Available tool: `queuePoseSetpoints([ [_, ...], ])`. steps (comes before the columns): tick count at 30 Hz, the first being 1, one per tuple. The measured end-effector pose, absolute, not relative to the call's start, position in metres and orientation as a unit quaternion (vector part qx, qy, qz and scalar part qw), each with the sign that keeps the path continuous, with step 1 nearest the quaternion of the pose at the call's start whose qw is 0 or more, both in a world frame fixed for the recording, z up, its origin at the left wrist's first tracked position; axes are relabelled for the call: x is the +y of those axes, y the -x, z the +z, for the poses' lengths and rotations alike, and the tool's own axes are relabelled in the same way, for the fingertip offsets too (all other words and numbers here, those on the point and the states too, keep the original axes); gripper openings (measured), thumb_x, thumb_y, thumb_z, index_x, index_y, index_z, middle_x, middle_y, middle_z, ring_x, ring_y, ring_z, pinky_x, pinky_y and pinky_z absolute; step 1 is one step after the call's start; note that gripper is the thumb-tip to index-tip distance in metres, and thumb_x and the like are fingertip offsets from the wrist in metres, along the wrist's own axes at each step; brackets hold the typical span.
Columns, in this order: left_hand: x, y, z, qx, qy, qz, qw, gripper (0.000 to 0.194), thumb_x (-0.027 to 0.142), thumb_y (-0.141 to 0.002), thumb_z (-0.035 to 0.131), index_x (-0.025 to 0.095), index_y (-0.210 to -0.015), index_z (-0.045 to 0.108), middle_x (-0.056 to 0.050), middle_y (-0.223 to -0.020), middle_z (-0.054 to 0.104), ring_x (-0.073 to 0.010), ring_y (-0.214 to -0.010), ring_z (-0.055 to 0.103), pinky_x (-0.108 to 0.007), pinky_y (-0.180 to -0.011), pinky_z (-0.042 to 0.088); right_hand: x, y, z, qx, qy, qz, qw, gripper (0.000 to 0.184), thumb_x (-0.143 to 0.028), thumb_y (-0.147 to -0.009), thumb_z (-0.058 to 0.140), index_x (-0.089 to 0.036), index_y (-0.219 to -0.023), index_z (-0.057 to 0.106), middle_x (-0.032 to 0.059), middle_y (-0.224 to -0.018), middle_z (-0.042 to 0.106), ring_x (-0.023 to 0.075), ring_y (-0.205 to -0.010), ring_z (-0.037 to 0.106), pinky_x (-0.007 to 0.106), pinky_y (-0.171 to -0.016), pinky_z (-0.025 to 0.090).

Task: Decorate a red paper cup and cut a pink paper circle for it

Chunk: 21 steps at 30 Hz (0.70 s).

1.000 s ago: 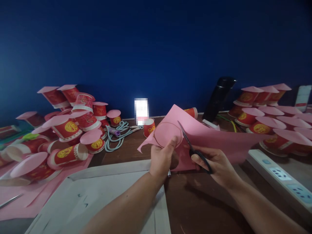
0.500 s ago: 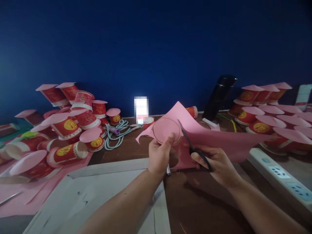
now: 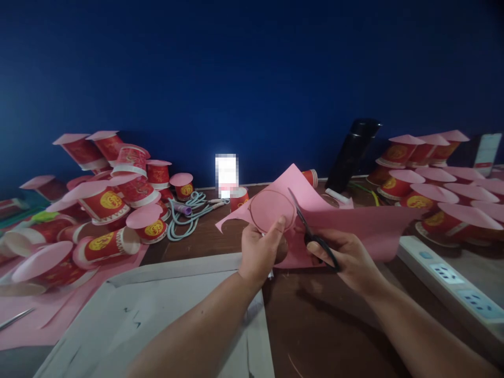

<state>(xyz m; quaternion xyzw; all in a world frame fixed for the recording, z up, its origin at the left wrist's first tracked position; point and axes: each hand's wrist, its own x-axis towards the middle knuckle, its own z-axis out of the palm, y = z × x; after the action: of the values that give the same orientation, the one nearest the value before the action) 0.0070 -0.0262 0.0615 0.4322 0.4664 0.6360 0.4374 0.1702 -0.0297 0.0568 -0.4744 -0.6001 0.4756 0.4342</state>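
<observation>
My left hand [image 3: 260,253] pinches a pink paper sheet [image 3: 354,228] at its lower edge, thumb resting just under a circle [image 3: 272,210] drawn on it. My right hand [image 3: 348,258] grips black scissors [image 3: 313,231]; the blades point up and left, cutting along the circle's right side. The sheet is held above a dark brown table [image 3: 315,320] and stretches off to the right.
Red paper cups with pink paper discs are piled at the left [image 3: 104,202] and the right [image 3: 421,184]. A light-blue cord [image 3: 189,210] and a black bottle [image 3: 352,155] lie near the blue wall. A white power strip [image 3: 452,283] sits right, a grey board [image 3: 165,320] in front.
The scissors have worked a little further up along the circle's right edge. The sheet and both hands have shifted slightly left and up.
</observation>
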Motion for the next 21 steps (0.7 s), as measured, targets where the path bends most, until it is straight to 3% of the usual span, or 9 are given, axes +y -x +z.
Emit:
queuePoseSetpoints([
  [9,-0.0260,-0.0092,0.0635,0.481,-0.379,0.649,0.452,0.030,0.040,-0.066,0.075,0.011,-0.075,0.072,-0.008,-0.073,0.071,-0.0189,-0.071,0.064,-0.029,-0.069,0.049,-0.0298,-0.1709,0.0573,-0.600,0.467,0.482,0.436,0.048,-0.049,-0.067,0.074,-0.014,-0.101,0.074,0.0000,-0.060,0.055,0.0093,-0.054,0.043,0.021,-0.048,0.038],
  [21,-0.0232,-0.0070,0.0595,0.473,-0.386,0.651,0.451,0.032,0.038,-0.068,0.074,0.011,-0.085,0.074,-0.009,-0.084,0.074,-0.0217,-0.081,0.068,-0.031,-0.076,0.050,-0.0317,-0.1722,0.0544,-0.592,0.453,0.508,0.431,0.040,-0.045,-0.071,0.074,-0.018,-0.101,0.073,-0.0027,-0.060,0.049,0.0074,-0.053,0.040,0.020,-0.049,0.032],
])
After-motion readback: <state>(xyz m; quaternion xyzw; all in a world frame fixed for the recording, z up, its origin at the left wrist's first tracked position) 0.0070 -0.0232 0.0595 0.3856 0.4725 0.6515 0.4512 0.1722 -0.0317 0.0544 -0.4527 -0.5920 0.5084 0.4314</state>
